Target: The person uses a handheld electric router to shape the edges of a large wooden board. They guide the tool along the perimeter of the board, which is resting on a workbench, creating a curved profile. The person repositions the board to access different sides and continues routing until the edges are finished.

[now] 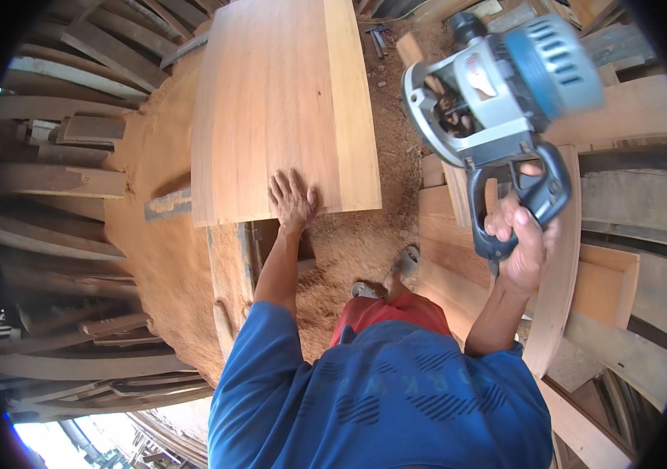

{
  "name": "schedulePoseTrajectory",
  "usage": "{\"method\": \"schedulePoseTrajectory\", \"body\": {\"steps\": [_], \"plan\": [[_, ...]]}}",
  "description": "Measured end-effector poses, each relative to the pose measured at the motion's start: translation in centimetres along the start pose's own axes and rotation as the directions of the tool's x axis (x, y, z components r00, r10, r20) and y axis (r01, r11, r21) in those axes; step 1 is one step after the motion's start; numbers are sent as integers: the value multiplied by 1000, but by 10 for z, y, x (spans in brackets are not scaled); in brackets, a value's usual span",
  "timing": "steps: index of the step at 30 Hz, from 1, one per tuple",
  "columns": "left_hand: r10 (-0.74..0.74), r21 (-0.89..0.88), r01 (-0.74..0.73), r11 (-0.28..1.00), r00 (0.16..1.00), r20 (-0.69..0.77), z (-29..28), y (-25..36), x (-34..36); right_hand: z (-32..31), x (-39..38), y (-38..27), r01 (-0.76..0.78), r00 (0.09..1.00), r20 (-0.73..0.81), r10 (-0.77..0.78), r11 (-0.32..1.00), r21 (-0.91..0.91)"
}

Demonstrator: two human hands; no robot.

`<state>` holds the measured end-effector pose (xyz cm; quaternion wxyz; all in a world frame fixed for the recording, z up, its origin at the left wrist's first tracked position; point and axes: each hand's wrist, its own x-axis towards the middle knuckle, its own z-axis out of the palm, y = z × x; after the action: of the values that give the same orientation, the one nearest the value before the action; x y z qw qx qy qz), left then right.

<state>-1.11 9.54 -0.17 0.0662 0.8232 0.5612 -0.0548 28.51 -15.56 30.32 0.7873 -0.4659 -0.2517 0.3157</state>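
Panel of flat reddish-tan wood [271,102] lies beneath the spread left hand [293,206]; above the right hand [524,248], wrapped round its black handle [557,186], the cylindrical blue-and-silver router [515,84] wants firm, level handling.

the panel [271,109] lies left of the router [505,113]

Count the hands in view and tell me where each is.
2: the left hand lies flat near the wooden panel's near edge; the right hand grips the router by its black handle.
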Motion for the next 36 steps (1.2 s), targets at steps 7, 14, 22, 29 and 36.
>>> {"method": "schedulePoseTrajectory", "body": {"steps": [7,14,22,29,36], "plan": [[132,-506,-25,862,975,177,-46,52,-18,25,-39,-35,-151,972,229,46,873,463],[526,-593,-570,568,806,-270,-86,197,-98,13,-59,7,-235,971,133,197,717,656],[861,-962,-96,255,476,180,58,208,-214,11,-61,59,-216,976,4,216,976,4],[748,-969,-13,248,639,183,86,195,-258,-21,-16,96,-240,961,85,262,949,-204],[577,-762,-346,547,816,43,95,136,-222,-42,-4,143,-331,920,139,367,915,-229]]}}
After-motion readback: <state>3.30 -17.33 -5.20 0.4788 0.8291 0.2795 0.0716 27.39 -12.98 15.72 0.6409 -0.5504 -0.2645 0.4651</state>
